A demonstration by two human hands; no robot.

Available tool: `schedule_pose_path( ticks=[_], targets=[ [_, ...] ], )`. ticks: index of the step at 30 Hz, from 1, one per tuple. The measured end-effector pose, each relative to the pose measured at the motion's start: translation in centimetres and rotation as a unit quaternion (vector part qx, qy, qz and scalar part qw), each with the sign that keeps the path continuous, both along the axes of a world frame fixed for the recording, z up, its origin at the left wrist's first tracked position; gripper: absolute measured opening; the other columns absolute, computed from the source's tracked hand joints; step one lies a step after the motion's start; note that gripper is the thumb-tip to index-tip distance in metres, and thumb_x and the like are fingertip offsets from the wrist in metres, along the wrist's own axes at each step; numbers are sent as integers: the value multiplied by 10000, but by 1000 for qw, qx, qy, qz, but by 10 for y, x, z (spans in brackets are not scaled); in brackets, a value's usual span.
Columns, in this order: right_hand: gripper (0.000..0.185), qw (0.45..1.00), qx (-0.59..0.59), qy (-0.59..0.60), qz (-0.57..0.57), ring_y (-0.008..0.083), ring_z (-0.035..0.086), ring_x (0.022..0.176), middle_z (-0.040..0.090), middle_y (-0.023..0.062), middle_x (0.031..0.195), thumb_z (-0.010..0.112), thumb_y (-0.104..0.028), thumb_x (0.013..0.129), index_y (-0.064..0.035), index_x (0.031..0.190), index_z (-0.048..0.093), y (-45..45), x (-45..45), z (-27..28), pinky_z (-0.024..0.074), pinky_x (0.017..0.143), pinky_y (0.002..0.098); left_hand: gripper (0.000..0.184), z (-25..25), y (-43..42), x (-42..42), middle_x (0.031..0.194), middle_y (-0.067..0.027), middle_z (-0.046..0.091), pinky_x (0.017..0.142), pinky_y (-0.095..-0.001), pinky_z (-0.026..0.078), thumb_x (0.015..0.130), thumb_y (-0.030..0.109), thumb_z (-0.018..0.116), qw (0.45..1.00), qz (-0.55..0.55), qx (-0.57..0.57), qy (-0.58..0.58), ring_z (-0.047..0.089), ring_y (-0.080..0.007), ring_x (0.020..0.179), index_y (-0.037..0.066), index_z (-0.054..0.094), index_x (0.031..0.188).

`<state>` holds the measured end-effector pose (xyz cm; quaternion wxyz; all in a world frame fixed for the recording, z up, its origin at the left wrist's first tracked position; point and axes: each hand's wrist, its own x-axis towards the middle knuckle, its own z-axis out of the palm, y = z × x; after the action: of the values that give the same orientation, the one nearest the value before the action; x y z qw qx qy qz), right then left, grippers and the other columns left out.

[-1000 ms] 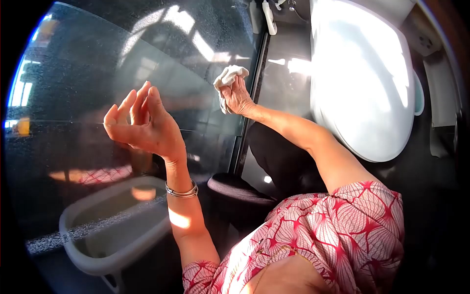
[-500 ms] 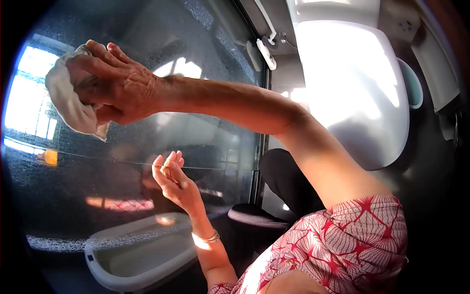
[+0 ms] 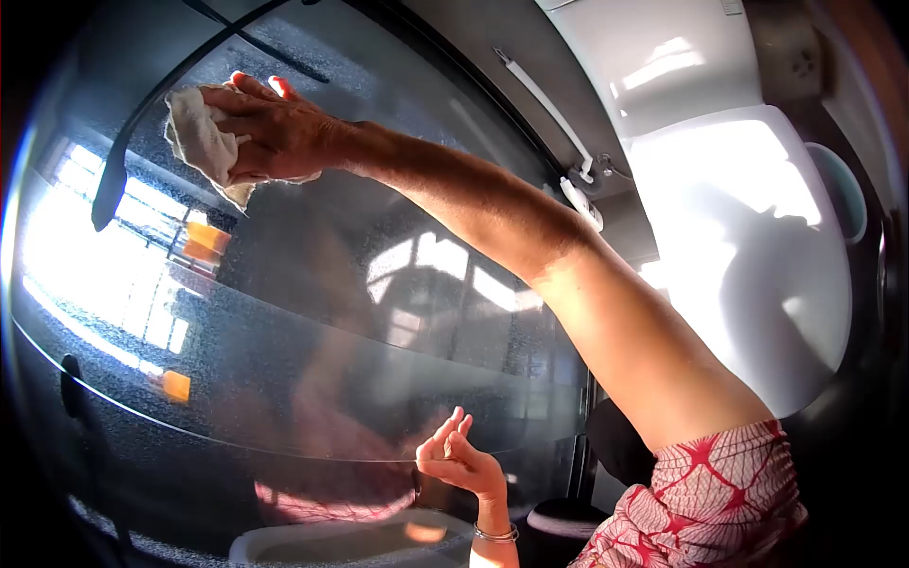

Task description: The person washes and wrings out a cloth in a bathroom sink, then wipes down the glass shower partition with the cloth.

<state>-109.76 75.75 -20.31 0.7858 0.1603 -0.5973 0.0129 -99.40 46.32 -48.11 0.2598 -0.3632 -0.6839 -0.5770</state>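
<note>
My right hand [image 3: 284, 137] is stretched out to the upper left with a crumpled white cloth [image 3: 201, 137] under its fingers. The cloth lies pressed against a large glass panel [image 3: 312, 303] that shows reflections and fine droplets. Lower down, my left hand [image 3: 466, 462] is raised at the edge of the glass with its fingers apart and nothing between them. A silver bangle [image 3: 496, 535] circles the left wrist.
A white toilet [image 3: 748, 246] with its lid down stands at the right, a pale green basin [image 3: 838, 192] beside it. A white bottle [image 3: 581, 204] is by the glass frame. Behind the glass is a white tub [image 3: 331, 542]. A dark curved handle [image 3: 112, 185] is at upper left.
My right hand first swept with the cloth from near the frame to the far left, then up and slightly right. The view has shifted, and my left hand now appears lower and further right.
</note>
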Motion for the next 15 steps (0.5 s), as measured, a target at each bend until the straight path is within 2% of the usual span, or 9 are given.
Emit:
schedule_pose_path(
  ticks=[1,3,4,5,7,9,10,12,15],
  targets=[
    [314,1000,4,3,-5,332,260,1210,399,75,1227,621,-416,698,-277,977,591,16,0,5,315,881,570,197,1,3,2,891,-196,523,638,-321,558,879,32,401,1000,-5,4,3,609,-274,780,-14,251,999],
    [308,979,80,60,-176,269,264,1220,457,44,1179,643,-406,689,-321,978,579,42,-9,15,345,850,554,190,3,6,6,882,-194,527,628,-311,561,886,44,395,999,29,-20,24,612,-264,768,-18,250,991],
    [420,980,56,44,-185,252,266,1249,376,6,1299,635,-429,711,-211,1058,543,52,-9,21,313,896,577,187,4,9,5,867,-182,530,630,-302,562,891,59,397,999,35,-17,19,613,-255,768,-17,253,983],
    [420,981,56,40,-181,252,266,1249,376,6,1299,635,-429,711,-211,1058,543,56,-11,21,313,896,577,187,4,10,9,867,-182,530,630,-302,562,891,59,397,999,39,-18,14,613,-255,768,-17,253,983],
    [385,980,-181,-31,-77,194,374,1177,481,14,1205,625,-395,719,-215,1049,540,68,-18,17,367,856,524,208,0,14,12,846,-170,532,616,-295,559,897,86,403,997,82,-15,4,611,-250,755,-16,253,997],
    [434,984,-156,-84,19,211,476,1073,542,79,1102,590,-405,741,-174,1100,510,103,-22,21,407,831,456,221,-6,21,7,842,-166,530,608,-289,557,902,105,400,995,102,-4,1,609,-245,750,-18,250,1009],
    [452,966,-82,-157,189,290,552,882,549,149,987,697,-288,617,-109,1005,550,127,-18,22,461,728,359,235,-9,24,5,838,-163,528,599,-284,554,907,124,397,993,119,2,1,607,-239,744,-20,248,1020],
    [447,966,-213,-110,92,289,554,892,550,159,991,682,-294,640,-82,1008,542,154,-37,-7,464,734,359,245,-16,29,-1,841,-162,528,589,-279,552,911,139,389,990,138,-16,2,603,-232,737,-21,246,1029],
    [446,927,-350,-108,85,288,558,908,550,174,997,658,-302,674,-42,1012,529,195,-66,-76,468,742,359,251,-24,37,-8,844,-155,521,576,-271,553,921,159,363,984,171,-47,19,595,-216,724,-27,243,1038]
  ],
)
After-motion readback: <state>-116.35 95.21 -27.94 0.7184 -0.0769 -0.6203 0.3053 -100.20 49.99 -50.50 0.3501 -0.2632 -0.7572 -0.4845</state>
